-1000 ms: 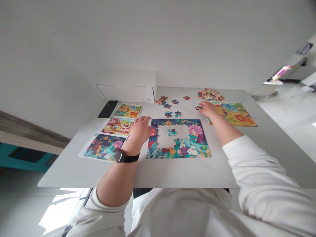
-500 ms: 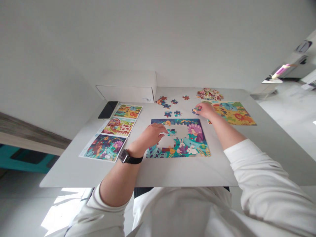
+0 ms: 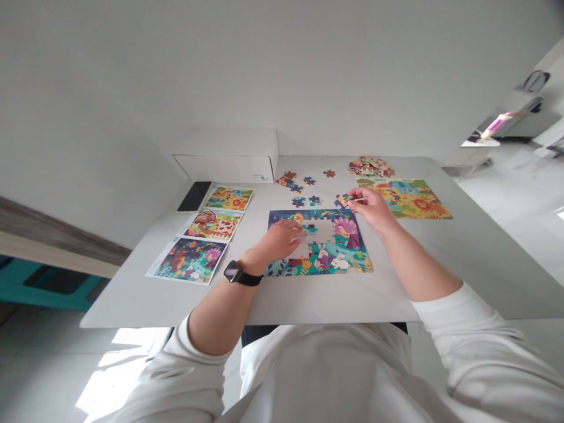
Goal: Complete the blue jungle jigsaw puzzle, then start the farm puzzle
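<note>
A partly assembled jigsaw puzzle (image 3: 339, 259) with rabbits and a purple peacock lies in front of me, with a pale gap in its middle. My left hand (image 3: 282, 239) rests over its left side, fingers stretched out, the tips close to a teal puzzle piece (image 3: 309, 230) within the gap. Whether they touch that piece I cannot tell. Just beyond the puzzle's upper right corner, my right hand (image 3: 372, 208) pinches a blue and orange puzzle piece (image 3: 342, 201) between thumb and fingers. Several loose pieces (image 3: 298, 201) lie behind the puzzle.
Three picture sheets (image 3: 187, 259) lie in a column at the left, a phone (image 3: 194, 196) beside the farthest. A white box (image 3: 224, 167) stands against the wall. At the back right are a heap of pieces (image 3: 370, 166) and a yellow safari puzzle (image 3: 423, 200).
My right hand has come left and slightly nearer, away from the safari puzzle, with the piece in its fingers. My left hand has shifted slightly right over the gap.
</note>
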`<state>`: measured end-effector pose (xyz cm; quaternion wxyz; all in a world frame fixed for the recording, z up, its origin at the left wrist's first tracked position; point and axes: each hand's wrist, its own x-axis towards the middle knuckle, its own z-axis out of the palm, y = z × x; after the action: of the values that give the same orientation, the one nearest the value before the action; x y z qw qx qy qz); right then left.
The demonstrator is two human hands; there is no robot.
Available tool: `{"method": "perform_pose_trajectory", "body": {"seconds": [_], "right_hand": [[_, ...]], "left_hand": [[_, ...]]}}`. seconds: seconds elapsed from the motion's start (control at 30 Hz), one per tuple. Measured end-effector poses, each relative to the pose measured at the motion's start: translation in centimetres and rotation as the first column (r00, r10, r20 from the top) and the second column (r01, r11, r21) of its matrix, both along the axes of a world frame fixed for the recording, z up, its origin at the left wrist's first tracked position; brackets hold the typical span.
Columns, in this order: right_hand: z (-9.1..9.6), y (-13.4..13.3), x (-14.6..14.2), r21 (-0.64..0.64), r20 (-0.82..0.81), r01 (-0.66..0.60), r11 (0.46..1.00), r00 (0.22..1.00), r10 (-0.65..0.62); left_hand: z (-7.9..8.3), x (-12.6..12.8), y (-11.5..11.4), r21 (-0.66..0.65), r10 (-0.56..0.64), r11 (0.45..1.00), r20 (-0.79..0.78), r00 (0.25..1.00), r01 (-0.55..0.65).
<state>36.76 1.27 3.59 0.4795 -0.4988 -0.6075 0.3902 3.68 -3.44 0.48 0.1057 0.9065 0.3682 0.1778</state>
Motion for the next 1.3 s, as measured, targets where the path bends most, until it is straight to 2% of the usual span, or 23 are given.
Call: {"method": "perform_pose_trajectory", "body": {"seconds": [0.1, 0.2, 0.33, 0.4, 0.47, 0.7, 0.9, 1.1, 1.3], "right_hand": [[0.1, -2.7, -1.9, -0.038, -0.116, -0.029, 0.999, 0.993, 0.025], [-0.2, -4.9, -4.0, -0.107, -0.206, -0.102, 0.989, 0.975, 0.079], [-1.4, -6.3, -6.4, -0.14, -0.245, -0.165, 0.976, 0.961, 0.127], [-2.1, -6.5, -7.0, -0.151, -0.257, -0.206, 0.967, 0.953, 0.163], [-2.7, -6.6, -7.2, -0.165, -0.258, -0.241, 0.956, 0.946, 0.194], [-3.8, -6.5, -6.7, -0.176, -0.198, -0.275, 0.945, 0.951, 0.239], [-4.0, -6.4, -6.5, -0.137, -0.152, -0.229, 0.964, 0.966, 0.208], [-3.3, -6.8, -6.7, -0.168, -0.133, -0.29, 0.942, 0.954, 0.269], [-3.4, -6.8, -6.7, -0.145, -0.118, -0.283, 0.948, 0.956, 0.267]], "left_hand": [[0.4, 0.7, -0.3, -0.039, 0.061, 0.998, 0.149, 0.987, -0.056], [0.9, 1.5, -0.7, -0.198, 0.166, 0.976, 0.388, 0.906, -0.094], [1.3, 2.5, -1.1, -0.485, 0.337, 0.875, 0.598, 0.727, -0.007], [1.5, 2.7, -1.1, -0.553, 0.388, 0.832, 0.644, 0.659, 0.05], [1.7, 2.6, -1.1, -0.586, 0.421, 0.807, 0.657, 0.625, 0.072], [2.4, 1.6, -0.9, -0.571, 0.44, 0.82, 0.602, 0.666, -0.026], [1.9, 2.0, -1.0, -0.547, 0.386, 0.837, 0.593, 0.707, 0.002], [1.9, 2.1, -1.1, -0.546, 0.386, 0.838, 0.587, 0.712, -0.005], [1.8, 2.1, -1.2, -0.542, 0.379, 0.841, 0.576, 0.724, -0.01]]}}
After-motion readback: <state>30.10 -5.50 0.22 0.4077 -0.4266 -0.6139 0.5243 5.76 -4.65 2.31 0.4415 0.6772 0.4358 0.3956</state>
